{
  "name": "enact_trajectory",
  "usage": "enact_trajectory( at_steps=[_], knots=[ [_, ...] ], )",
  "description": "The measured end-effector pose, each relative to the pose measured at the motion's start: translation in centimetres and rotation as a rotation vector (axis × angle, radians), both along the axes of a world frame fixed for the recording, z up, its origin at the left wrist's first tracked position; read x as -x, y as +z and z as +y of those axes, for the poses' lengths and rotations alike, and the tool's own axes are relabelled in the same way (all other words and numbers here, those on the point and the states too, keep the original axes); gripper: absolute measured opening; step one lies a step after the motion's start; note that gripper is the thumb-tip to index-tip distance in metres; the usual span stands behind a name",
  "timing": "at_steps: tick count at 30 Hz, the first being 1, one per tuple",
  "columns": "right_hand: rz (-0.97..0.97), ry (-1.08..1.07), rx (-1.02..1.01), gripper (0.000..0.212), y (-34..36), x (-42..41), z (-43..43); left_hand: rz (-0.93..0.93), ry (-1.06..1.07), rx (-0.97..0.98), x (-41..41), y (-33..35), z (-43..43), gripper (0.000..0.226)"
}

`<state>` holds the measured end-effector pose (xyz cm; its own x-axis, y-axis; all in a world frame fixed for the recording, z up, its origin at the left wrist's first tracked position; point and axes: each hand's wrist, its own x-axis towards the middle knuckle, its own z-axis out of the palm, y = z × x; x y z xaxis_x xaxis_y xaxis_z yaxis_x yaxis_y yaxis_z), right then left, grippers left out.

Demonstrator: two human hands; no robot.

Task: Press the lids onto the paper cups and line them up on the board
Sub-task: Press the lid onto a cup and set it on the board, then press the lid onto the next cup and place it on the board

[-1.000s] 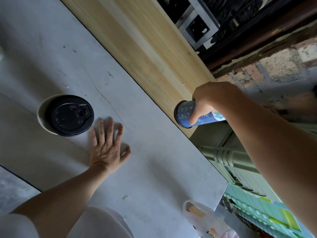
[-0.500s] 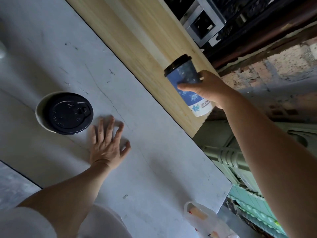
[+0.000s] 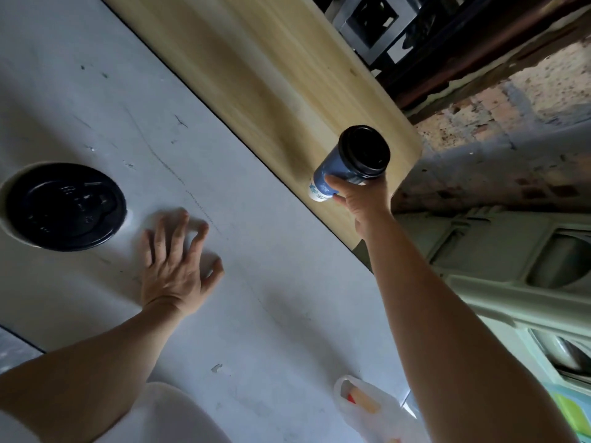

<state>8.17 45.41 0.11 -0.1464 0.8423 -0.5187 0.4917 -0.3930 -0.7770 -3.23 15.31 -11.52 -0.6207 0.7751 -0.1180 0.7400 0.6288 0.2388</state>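
My right hand (image 3: 359, 199) grips a blue paper cup (image 3: 335, 174) with a black lid (image 3: 364, 151) pressed on it, holding it upright at the near end of the pale wooden board (image 3: 256, 75). Whether the cup's base touches the board I cannot tell. My left hand (image 3: 176, 266) rests flat on the grey table (image 3: 271, 298) with fingers spread, holding nothing. To its left stands a white paper cup (image 3: 6, 225) seen from above, a black lid (image 3: 64, 207) lying on top of it.
A white plastic bag (image 3: 367, 407) with something orange inside lies at the table's near right corner. Beyond the table's right edge stands a pale green plastic piece (image 3: 495, 266). A brick wall and dark metal frames are behind the board.
My right hand turned the blue cup from lying sideways to upright and lowered it toward the board's end. My left hand stayed on the table; its fingers lifted slightly.
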Motion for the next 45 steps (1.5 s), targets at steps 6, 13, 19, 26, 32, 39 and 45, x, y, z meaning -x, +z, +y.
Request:
enact_trajectory(
  at_steps=[6,13,19,26,32,39,45],
  knots=[
    [-0.01,-0.055,-0.025,0.092,-3.0,-0.3,-1.2,-0.034,0.02,0.033,0.0,0.0,0.3,0.074],
    [-0.029,-0.035,-0.081,0.091,-4.0,-1.1,-3.1,-0.025,0.029,0.042,-0.1,0.1,0.3,0.075],
    [-0.076,-0.092,-0.079,0.089,-4.8,-0.4,-4.6,-0.008,0.024,0.045,0.0,0.1,0.3,0.075],
    [-0.085,-0.077,-0.103,0.086,-5.1,-0.3,-5.1,0.014,0.02,0.038,-0.1,0.0,0.2,0.075],
    [-0.228,-0.083,-0.03,0.085,-5.2,-1.0,-7.3,0.0,0.012,0.008,-0.1,-0.1,0.1,0.074],
    [-0.36,-0.222,0.164,0.063,-4.8,-2.1,-14.8,-0.068,-0.024,-0.034,0.0,-0.6,-0.4,0.072],
    [-0.388,-0.266,0.19,0.047,-2.1,-0.4,-22.6,-0.252,-0.147,0.063,1.2,0.8,-0.9,0.073]
  ],
)
